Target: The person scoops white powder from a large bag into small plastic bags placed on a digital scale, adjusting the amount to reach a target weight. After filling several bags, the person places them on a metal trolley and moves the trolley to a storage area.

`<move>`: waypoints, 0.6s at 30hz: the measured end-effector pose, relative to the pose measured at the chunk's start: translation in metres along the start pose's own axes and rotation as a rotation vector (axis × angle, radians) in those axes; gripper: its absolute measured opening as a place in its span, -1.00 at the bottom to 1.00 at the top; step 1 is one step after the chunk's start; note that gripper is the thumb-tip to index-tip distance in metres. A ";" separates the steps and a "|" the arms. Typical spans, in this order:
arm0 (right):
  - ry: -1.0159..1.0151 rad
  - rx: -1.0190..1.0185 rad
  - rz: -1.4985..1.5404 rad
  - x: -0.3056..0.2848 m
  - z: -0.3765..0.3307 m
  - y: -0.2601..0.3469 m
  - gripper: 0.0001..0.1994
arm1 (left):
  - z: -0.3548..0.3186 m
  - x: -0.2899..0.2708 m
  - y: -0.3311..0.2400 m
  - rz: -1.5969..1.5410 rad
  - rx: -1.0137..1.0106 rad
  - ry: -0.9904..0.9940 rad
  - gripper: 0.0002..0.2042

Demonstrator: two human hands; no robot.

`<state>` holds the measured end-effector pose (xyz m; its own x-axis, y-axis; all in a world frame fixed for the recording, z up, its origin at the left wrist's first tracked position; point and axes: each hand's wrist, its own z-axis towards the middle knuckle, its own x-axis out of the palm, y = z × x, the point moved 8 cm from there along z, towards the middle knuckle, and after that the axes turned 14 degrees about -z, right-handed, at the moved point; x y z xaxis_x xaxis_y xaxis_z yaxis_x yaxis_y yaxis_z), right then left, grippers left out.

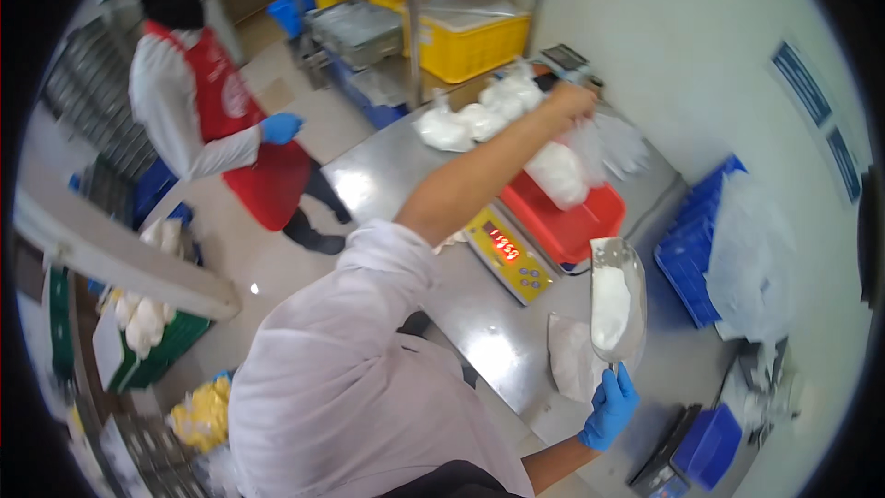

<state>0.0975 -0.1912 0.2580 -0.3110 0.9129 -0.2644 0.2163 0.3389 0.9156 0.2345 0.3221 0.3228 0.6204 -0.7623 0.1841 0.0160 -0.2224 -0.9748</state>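
My bare left hand (575,103) is stretched out over the far part of the steel table, its fingers closed on the gathered top of a clear plastic bag of white powder (559,173). The bag hangs over a red tray (590,219) on a yellow digital scale (510,255) with a lit red display. In a blue glove, my right hand (610,409) grips the handle of a metal scoop (631,314). White powder (609,309) lies in the scoop, which is held to the right of the scale above the table.
Several tied white bags (481,120) line the far table edge by a small dark device (564,59). Blue crates (691,258) lean at the wall. A blue tray (708,445) sits near right. Across the table stands a co-worker in a red apron (241,111).
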 end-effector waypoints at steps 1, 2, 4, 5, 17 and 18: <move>0.004 -0.011 -0.010 0.005 -0.001 0.004 -0.72 | -0.019 -0.011 -0.033 -0.241 0.070 -0.019 -0.85; -0.029 -0.014 -0.010 0.004 -0.003 0.008 -0.73 | -0.029 -0.021 -0.065 -0.212 0.118 -0.025 -0.75; -0.054 -0.011 -0.028 0.008 -0.009 0.015 -0.74 | -0.063 -0.054 -0.121 -0.388 0.163 -0.006 -0.57; -0.080 -0.019 -0.006 0.011 -0.011 0.021 -0.73 | -0.072 -0.064 -0.145 -0.464 0.180 0.023 -0.54; -0.255 0.058 -0.004 0.033 -0.047 0.031 -0.92 | -0.133 -0.181 -0.152 -0.054 0.106 0.310 -0.53; -0.274 0.078 0.003 0.030 -0.053 0.032 -0.95 | -0.117 -0.217 -0.122 -0.080 0.014 0.305 -0.50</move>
<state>0.0463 -0.1650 0.2957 -0.0511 0.9380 -0.3429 0.2908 0.3425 0.8934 0.0059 0.4437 0.4163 0.3526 -0.8905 0.2876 0.0671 -0.2825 -0.9569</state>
